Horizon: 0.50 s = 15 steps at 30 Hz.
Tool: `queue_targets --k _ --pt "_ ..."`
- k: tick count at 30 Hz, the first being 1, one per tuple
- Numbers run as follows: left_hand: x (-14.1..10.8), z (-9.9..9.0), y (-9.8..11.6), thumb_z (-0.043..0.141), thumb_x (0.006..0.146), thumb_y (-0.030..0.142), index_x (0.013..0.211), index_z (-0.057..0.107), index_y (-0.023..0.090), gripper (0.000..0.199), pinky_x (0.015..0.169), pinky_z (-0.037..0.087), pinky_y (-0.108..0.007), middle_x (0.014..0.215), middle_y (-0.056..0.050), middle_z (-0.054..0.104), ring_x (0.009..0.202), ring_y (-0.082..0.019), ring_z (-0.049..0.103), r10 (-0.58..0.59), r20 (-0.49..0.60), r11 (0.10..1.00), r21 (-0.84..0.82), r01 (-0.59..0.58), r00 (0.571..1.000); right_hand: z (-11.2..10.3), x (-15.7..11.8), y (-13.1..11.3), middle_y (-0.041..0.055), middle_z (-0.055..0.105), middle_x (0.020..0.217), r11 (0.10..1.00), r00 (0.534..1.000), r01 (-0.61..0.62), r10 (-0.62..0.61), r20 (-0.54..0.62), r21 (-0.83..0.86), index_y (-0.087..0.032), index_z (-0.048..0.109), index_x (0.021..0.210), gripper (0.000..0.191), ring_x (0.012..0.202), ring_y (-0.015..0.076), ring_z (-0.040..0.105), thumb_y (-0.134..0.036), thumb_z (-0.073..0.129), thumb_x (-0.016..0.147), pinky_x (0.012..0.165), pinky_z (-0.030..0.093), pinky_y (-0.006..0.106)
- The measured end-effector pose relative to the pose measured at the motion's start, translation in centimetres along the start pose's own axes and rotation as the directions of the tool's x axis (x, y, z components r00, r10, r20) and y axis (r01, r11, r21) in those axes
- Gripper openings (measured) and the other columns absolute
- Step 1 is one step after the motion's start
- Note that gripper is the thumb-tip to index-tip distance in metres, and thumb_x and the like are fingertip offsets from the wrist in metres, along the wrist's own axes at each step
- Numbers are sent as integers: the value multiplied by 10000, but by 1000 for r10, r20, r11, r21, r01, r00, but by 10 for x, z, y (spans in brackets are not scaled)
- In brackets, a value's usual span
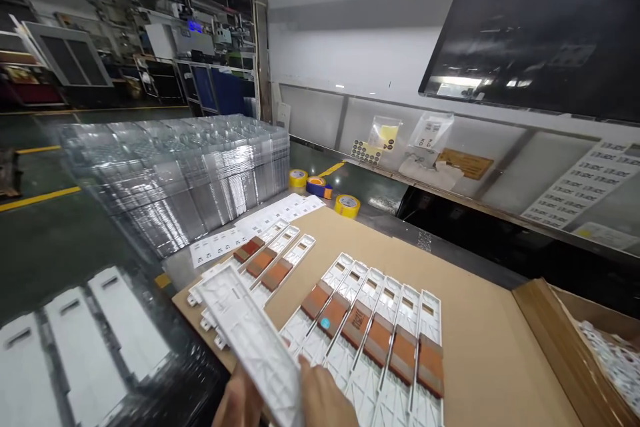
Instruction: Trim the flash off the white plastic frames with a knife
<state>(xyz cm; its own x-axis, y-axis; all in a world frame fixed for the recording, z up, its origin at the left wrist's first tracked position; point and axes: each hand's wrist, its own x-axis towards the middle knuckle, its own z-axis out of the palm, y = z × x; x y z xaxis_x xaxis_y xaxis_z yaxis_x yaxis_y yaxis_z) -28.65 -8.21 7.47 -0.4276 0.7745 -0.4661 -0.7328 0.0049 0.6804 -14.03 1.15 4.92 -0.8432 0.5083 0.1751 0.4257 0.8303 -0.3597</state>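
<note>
A long white ribbed plastic panel [253,340] is held tilted above the lower middle of the board. My left hand [239,397] grips its lower left side, fingers closed round it. At the panel's lower right side is my right hand [323,393], its fingers pressed to the edge. Just right of the hands, a row of several white panels with orange-brown blocks [383,340] lies on the tan board [480,320]. Behind the held panel, more such panels with brown blocks [263,261] lie side by side, partly hidden by it.
Stacked clear plastic trays [200,173] stand at the left. White panels [85,353] rest in a clear tray at lower left. Tape rolls [347,205] and label sheets [260,220] lie behind the board. A cardboard box [565,340] with small white pieces is at the right.
</note>
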Motion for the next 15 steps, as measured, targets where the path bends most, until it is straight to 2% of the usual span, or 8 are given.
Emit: queue_targets --k 2,3,4,6,9,12,15 --pt "12 -3 1 700 594 624 1233 507 251 764 789 518 -379 989 -62 692 999 -306 611 47 -95 999 -19 -49 994 -7 25 -4 70 627 972 999 998 2 -4 58 34 -246 532 1153 348 879 247 593 -379 568 832 709 510 328" --pt "19 -2 4 696 638 579 1241 492 238 722 785 520 -372 962 -55 695 970 -289 626 29 -124 999 -24 -32 992 -13 40 -3 73 606 1048 997 995 -71 69 66 23 -244 533 1152 324 946 240 571 -355 546 848 784 488 335" --pt "27 1 10 669 688 551 1227 499 217 657 776 523 -371 926 -56 698 929 -276 642 -5 -130 999 -35 1 991 -20 56 0 94 570 1137 980 979 -193 195 56 -43 -215 501 1205 369 1025 248 533 -333 528 857 864 447 361" --pt "43 10 19 577 768 559 1110 568 168 520 746 529 -372 832 -73 698 821 -256 665 -104 -37 994 -44 103 994 -29 86 11 182 493 1248 941 946 -316 322 35 -119 -105 440 1279 557 1118 318 460 -332 600 796 932 375 445" --pt "67 22 21 445 810 628 846 618 119 540 641 532 -350 646 -91 661 610 -219 646 -208 161 978 6 210 965 -27 117 31 238 524 1175 909 916 -375 394 80 -184 -10 445 1264 788 1084 369 460 -320 759 611 911 357 480" --pt "87 25 8 451 825 594 805 608 111 508 489 486 -296 554 -61 619 445 -170 569 -236 196 972 36 234 952 -19 129 47 180 560 1119 886 891 -397 435 131 -239 -58 521 1181 650 1071 324 481 -352 744 645 907 358 456" --pt "99 21 -7 428 855 552 867 598 124 461 426 434 -252 639 -67 654 414 -138 541 -230 201 973 24 230 952 -18 134 58 89 573 1102 880 875 -392 447 189 -268 -137 578 1068 409 1064 254 507 -417 654 781 906 378 442"
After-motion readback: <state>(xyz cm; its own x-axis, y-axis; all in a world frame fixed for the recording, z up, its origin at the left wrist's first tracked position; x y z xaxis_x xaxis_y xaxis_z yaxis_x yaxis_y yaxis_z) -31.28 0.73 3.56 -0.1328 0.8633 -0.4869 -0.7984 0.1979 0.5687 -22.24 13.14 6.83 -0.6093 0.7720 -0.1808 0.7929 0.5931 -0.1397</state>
